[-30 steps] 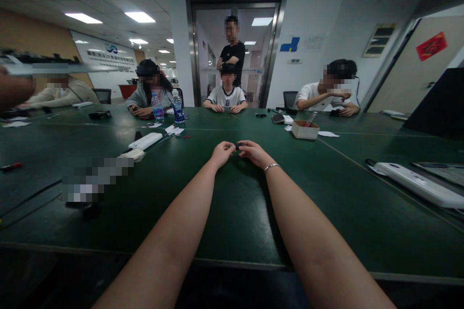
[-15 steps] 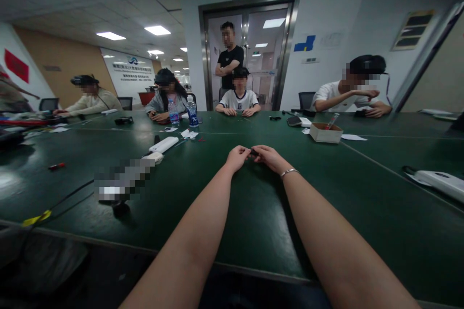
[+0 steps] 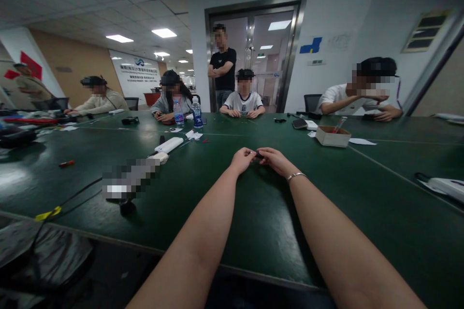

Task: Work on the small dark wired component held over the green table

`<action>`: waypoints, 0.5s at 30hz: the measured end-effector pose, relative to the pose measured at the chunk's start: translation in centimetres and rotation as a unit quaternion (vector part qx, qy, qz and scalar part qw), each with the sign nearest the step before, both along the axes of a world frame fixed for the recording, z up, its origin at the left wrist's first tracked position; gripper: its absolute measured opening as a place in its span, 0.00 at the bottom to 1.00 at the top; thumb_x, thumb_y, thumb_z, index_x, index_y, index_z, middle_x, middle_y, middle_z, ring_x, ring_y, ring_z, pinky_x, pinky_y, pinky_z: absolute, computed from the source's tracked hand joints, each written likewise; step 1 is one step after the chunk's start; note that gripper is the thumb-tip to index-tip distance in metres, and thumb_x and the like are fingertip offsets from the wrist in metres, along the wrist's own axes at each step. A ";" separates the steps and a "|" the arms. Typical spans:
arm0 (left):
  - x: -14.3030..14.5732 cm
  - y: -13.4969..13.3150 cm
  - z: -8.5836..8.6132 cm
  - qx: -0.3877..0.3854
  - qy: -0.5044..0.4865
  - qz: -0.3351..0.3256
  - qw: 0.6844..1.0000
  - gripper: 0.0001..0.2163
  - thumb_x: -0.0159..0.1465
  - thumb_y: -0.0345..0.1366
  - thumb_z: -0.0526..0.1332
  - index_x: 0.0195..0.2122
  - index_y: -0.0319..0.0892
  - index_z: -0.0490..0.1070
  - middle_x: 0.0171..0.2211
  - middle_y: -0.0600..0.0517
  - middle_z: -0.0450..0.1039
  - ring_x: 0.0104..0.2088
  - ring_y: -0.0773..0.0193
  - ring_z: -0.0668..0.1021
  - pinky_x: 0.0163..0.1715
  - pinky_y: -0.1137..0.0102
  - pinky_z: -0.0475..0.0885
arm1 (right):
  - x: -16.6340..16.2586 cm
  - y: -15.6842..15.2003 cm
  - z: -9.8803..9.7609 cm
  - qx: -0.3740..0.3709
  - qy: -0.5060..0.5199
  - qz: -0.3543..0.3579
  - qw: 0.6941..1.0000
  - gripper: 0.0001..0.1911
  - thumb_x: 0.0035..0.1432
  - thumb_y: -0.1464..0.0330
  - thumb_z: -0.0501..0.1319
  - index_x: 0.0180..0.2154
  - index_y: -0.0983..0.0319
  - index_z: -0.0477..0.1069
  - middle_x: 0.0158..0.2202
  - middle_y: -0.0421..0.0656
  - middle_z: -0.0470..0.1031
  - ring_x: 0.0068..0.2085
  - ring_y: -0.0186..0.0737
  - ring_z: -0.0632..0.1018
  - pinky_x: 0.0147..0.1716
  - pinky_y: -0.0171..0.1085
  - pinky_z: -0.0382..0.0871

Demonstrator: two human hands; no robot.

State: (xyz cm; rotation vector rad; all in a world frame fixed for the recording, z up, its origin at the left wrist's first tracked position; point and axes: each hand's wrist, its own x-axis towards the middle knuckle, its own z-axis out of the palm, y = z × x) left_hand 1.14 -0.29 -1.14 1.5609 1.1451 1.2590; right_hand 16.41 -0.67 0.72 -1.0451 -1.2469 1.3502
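Out over the green table [image 3: 264,231], both of my arms reach forward and the hands meet. My left hand [image 3: 242,160] is closed in a pinch, fingertips against a small dark object [image 3: 258,155]. From the other side my right hand [image 3: 275,161] grips the same object between thumb and fingers; its wrist wears a silver bracelet [image 3: 296,175]. Fingers cover most of the object, which is too small to tell its kind.
Left of my arms lie a white power bank [image 3: 169,145], a cable with a yellow tag [image 3: 48,214] and a red-and-black item [image 3: 66,164]. Two bottles [image 3: 196,113] stand farther back. An open box [image 3: 332,136] sits to the right. Several people sit around the table.
The whole view has shifted slightly, with things sitting farther right. My hands keep the same pinch on the small dark object. The standing person by the door has moved left.
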 end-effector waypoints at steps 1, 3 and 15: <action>0.0 0.1 -0.1 0.002 0.002 0.000 1.000 0.06 0.61 0.34 0.62 0.36 0.36 0.71 0.28 0.50 0.76 0.25 0.70 0.74 0.31 0.72 0.70 | 0.0 0.0 0.0 0.001 0.001 -0.001 1.000 0.05 0.56 0.77 0.61 0.35 0.65 0.73 0.24 0.41 0.75 0.19 0.30 0.74 0.21 0.29 0.70; 0.0 0.2 -0.2 0.003 0.007 -0.001 1.000 0.07 0.61 0.34 0.62 0.36 0.36 0.71 0.28 0.49 0.76 0.25 0.70 0.74 0.31 0.71 0.70 | 0.0 -0.1 0.1 0.003 0.002 0.000 1.000 0.06 0.55 0.78 0.61 0.36 0.65 0.73 0.25 0.41 0.75 0.20 0.30 0.74 0.21 0.29 0.70; 0.0 0.1 -0.1 0.002 0.006 -0.007 1.000 0.06 0.61 0.35 0.61 0.35 0.37 0.70 0.27 0.51 0.75 0.26 0.70 0.74 0.30 0.73 0.69 | 0.1 -0.4 0.3 -0.001 0.001 0.000 1.000 0.11 0.54 0.80 0.59 0.39 0.64 0.71 0.26 0.40 0.75 0.20 0.30 0.74 0.21 0.28 0.70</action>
